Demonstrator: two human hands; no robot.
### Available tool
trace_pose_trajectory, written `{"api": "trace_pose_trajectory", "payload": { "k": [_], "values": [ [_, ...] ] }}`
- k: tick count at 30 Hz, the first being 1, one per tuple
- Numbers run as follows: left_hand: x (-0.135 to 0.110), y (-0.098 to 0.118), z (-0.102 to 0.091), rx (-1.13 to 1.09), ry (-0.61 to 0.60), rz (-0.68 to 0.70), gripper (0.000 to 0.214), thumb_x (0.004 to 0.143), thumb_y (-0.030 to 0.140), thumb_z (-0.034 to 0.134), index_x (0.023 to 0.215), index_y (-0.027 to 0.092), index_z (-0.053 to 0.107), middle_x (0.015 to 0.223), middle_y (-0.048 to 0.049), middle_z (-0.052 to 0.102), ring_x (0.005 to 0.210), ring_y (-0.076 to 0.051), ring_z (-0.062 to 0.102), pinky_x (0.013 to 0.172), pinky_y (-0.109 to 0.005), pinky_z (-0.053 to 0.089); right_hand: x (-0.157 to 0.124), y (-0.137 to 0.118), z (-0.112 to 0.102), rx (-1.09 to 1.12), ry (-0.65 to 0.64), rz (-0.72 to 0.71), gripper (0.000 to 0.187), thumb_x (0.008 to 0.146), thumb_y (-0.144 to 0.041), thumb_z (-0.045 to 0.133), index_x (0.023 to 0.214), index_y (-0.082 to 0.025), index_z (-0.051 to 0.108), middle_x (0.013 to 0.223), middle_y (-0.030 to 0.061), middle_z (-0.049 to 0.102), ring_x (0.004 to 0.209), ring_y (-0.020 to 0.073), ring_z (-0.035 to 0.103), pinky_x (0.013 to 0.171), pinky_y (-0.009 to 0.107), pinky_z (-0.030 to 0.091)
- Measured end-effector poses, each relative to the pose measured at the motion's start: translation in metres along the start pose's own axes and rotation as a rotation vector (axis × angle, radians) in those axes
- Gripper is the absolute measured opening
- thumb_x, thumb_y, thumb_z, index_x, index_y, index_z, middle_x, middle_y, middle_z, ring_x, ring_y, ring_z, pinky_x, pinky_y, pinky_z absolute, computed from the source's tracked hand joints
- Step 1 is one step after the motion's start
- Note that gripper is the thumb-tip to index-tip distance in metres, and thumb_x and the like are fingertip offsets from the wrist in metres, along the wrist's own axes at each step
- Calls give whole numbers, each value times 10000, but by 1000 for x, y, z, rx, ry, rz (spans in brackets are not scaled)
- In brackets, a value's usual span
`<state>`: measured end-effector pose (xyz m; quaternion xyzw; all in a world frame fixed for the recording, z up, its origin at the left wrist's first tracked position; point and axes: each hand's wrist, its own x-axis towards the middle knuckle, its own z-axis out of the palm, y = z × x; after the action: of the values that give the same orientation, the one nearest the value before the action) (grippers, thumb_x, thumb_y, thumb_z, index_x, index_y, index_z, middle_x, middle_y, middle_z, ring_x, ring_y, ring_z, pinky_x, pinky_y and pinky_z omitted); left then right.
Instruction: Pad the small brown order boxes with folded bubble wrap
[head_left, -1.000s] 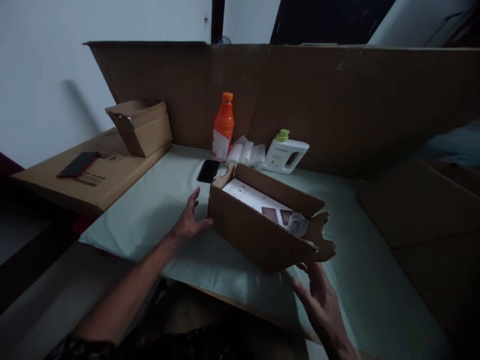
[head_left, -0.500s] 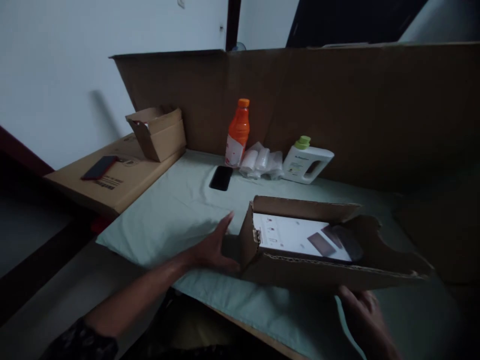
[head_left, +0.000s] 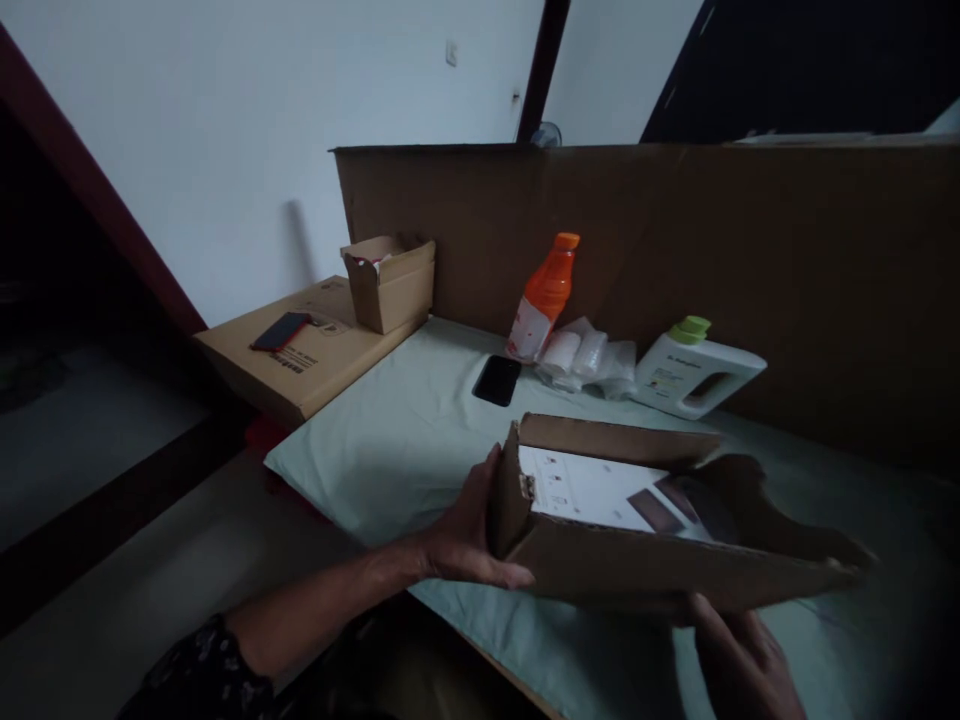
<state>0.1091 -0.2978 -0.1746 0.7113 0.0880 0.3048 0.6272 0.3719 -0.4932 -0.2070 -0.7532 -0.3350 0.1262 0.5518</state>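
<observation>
An open-topped cardboard box (head_left: 637, 570) is held in front of me, a white printed package (head_left: 592, 490) lying inside it. My left hand (head_left: 465, 535) grips the box's left end, thumb along the front wall and fingers against the end wall. Beneath the front wall, towards the right, my right hand (head_left: 742, 650) holds the lower edge with the thumb showing; its other fingers are mostly hidden. The box's right end is blurred and dark.
Behind the box, a black phone (head_left: 496, 381), an orange bottle (head_left: 546, 300), plastic-wrapped rolls (head_left: 581, 357) and a white jug (head_left: 694, 370) stand or lie on the pale green cloth (head_left: 390, 440). At left, a large flat carton (head_left: 300, 345) carries a small cardboard box (head_left: 394, 285) and a dark red-edged object (head_left: 281, 332).
My left hand has closed onto the box's left end, where it was beside it with fingers spread. The right hand stays at the lower edge. The view has swung left.
</observation>
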Motion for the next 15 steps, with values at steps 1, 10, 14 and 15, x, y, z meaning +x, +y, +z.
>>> {"api": "trace_pose_trajectory", "payload": {
  "k": [1,10,14,15],
  "values": [
    [-4,2,-10,9,44,15,1423,582,485,893,1581,278,-99,1631,-172,176,1512,-403,170,1225,-581,157,7,-14,14,20,-47,17,611,732,-680,659,1063,-169,702,1006,126,751,972,355,674,773,428,591],
    [-71,52,-143,542,763,-112,1137,632,403,822,1546,251,163,1488,-158,432,1303,-358,509,1086,-520,447,39,-111,174,128,-451,-342,852,793,-625,682,1496,-227,410,1538,155,452,1398,347,441,1110,563,395],
    [-76,72,-213,725,1031,-14,1095,604,337,810,1526,227,231,1485,-136,454,1368,-345,461,1151,-499,392,25,-92,200,76,-527,-287,757,837,-612,642,1469,-234,466,1509,159,487,1366,344,486,1095,577,419],
    [-74,74,-229,749,1068,-1,1115,596,314,811,1533,223,214,1490,-139,453,1378,-339,453,1158,-492,384,23,-84,201,65,-530,-281,725,843,-604,637,1449,-235,491,1495,153,504,1357,339,498,1098,570,421]
  ]
}}
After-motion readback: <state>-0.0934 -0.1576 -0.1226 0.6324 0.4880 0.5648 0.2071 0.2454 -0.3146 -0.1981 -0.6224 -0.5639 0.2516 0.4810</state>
